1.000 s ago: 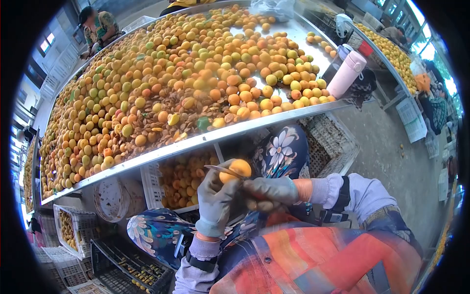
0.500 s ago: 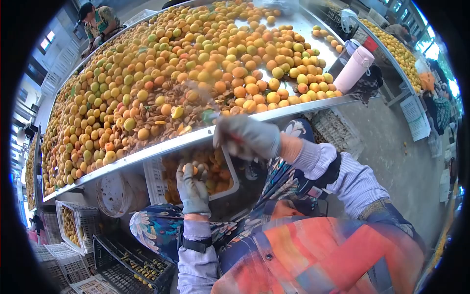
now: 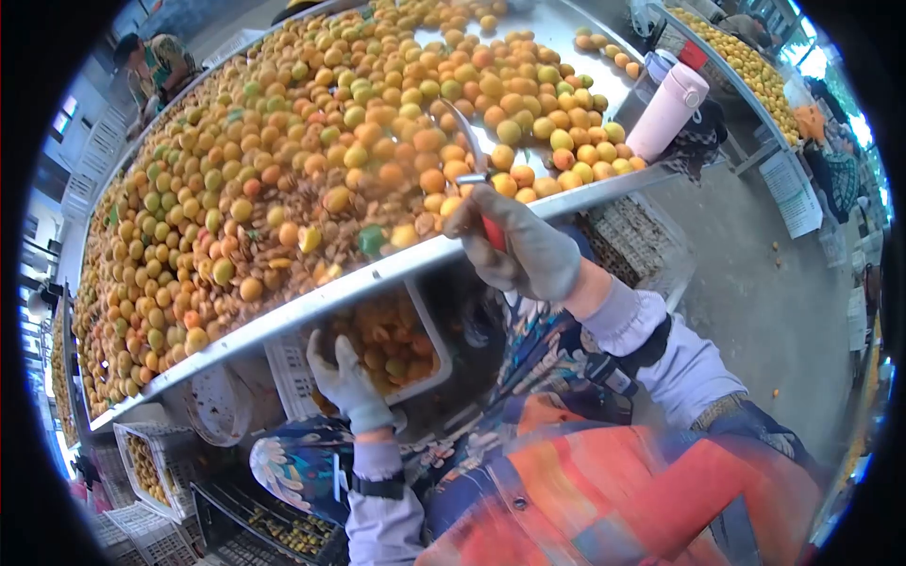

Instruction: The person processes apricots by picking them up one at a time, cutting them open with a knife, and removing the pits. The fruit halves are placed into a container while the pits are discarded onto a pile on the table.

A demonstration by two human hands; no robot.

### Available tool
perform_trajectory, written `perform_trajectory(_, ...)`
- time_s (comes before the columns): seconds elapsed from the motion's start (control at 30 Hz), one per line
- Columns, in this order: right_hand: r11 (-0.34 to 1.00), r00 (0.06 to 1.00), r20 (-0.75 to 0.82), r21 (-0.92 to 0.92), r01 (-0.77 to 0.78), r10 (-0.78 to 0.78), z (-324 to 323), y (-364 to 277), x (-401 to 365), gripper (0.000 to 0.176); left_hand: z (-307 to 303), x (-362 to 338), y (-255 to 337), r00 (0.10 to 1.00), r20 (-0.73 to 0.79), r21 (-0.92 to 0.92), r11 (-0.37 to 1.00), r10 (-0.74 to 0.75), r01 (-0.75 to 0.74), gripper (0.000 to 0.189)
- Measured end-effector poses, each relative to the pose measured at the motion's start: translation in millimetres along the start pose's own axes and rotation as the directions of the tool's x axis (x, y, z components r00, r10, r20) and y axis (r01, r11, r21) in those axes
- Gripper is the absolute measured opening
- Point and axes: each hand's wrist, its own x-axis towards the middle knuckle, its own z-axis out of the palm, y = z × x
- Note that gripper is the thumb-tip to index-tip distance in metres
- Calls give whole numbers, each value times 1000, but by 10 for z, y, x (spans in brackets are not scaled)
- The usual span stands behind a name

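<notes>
My right hand (image 3: 524,247), in a grey glove, is wrapped around the red handle of a curved knife (image 3: 469,141). Its thin hooked blade points up over the apricots (image 3: 283,141) heaped on the metal-edged table. Below the table's front edge, my gloved left hand (image 3: 351,379) has its fingers apart and nothing visible between them. It is at the near left side of a white crate (image 3: 436,330) that contains apricots, some of which look halved or cut. Brown pits or scraps (image 3: 311,212) lie among the whole fruit near the table's front.
A pink bottle (image 3: 668,111) stands at the table's right corner. Beneath the table are a round white tub (image 3: 222,406) and, at lower left, crates of fruit, including a black crate (image 3: 212,524). Another person (image 3: 156,71) sits at the far left side. A printed sheet (image 3: 791,193) hangs at right.
The apricot that was in my left hand is gone and its fingers have spread. My right hand has moved right and slightly down with the knife. The view has shifted a little.
</notes>
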Motion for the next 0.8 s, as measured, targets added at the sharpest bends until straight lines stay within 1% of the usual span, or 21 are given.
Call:
perform_trajectory(0.03, 999, 999, 18, 21, 29, -29, -36, -12, 3, 40, 75, -2, 247, 1000, 2, -4, 1000, 22, -22, 39)
perform_trajectory(0.07, 998, 998, 34, 42, 52, -53, -63, -21, -2, 40, 127, -33, 537, 997, 58, -4, 999, 49, -49, 39)
perform_trajectory(0.1, 996, 998, 30, 76, 45, -48, -77, -31, -10, 34, 149, -30, 731, 991, 112, -3, 997, 71, -72, 39)
perform_trajectory(0.13, 995, 998, 35, 80, 55, -58, -82, -77, -12, 34, 172, 24, 813, 990, 113, -3, 997, 83, -83, 39)
perform_trajectory(0.2, 1000, 998, -55, 23, 7, -6, -100, -184, -36, 29, 289, 159, 962, 970, 217, -147, 986, 112, -81, 39)
perform_trajectory(0.23, 990, 994, -18, 82, 112, -111, -172, -214, -45, 26, 373, 240, 1108, 950, 252, -104, 982, 182, -160, 37)
perform_trajectory(0.27, 974, 985, 5, 155, 167, -170, -221, -315, -61, 24, 458, 336, 1145, 947, 258, -104, 980, 189, -167, 37)
perform_trajectory(0.33, 946, 967, 48, 223, 234, -251, -337, -475, -53, 23, 626, 565, 1210, 880, 375, 90, 934, 290, -346, 34)
perform_trajectory(0.37, 977, 983, -106, 136, 166, -152, -354, -491, -31, 22, 765, 701, 1121, 892, 380, 77, 953, 245, -294, 31)
perform_trajectory(0.4, 997, 980, -188, 31, 66, -59, -394, -472, -1, 21, 841, 846, 978, 892, 420, 128, 962, 170, -243, 30)
perform_trajectory(0.43, 999, 975, -218, -5, 43, -43, -401, -472, -33, 22, 976, 926, 987, 839, 481, 225, 889, 256, -400, 30)
perform_trajectory(0.47, 999, 969, -247, -41, 13, -23, -411, -450, -84, 22, 1109, 993, 1008, 776, 542, 309, 782, 323, -541, 29)
perform_trajectory(0.5, 997, 975, -214, 47, 66, -54, -458, -411, -113, 24, 1239, 981, 1054, 788, 539, 394, 738, 297, -548, 29)
perform_trajectory(0.53, 997, 976, -211, 42, 67, -57, -462, -396, -141, 24, 1343, 1005, 1077, 789, 535, 393, 739, 302, -548, 29)
perform_trajectory(0.6, 992, 984, -176, 121, 39, -17, -462, -360, -198, 26, 1548, 1082, 1104, 697, 640, 507, 504, 324, -699, 30)
perform_trajectory(0.63, 992, 970, -242, 127, 18, 14, -438, -310, -207, 27, 1662, 1154, 998, 686, 637, 494, 497, 352, -714, 27)
perform_trajectory(0.67, 994, 965, -259, 110, -17, 45, -406, -273, -246, 29, 1747, 1217, 899, 679, 640, 487, 495, 360, -720, 27)
perform_trajectory(0.73, 996, 971, -227, 67, -58, 72, -395, -185, -298, 30, 1867, 1247, 935, 631, 702, 589, 230, 329, -775, 21)
perform_trajectory(0.77, 995, 971, -217, 41, -91, 97, -358, -171, -338, 31, 1910, 1248, 945, 651, 724, 625, 183, 230, -759, 19)
perform_trajectory(0.8, 995, 973, -212, 39, -87, 94, -340, -138, -354, 31, 1961, 1244, 951, 652, 721, 627, 180, 235, -758, 19)
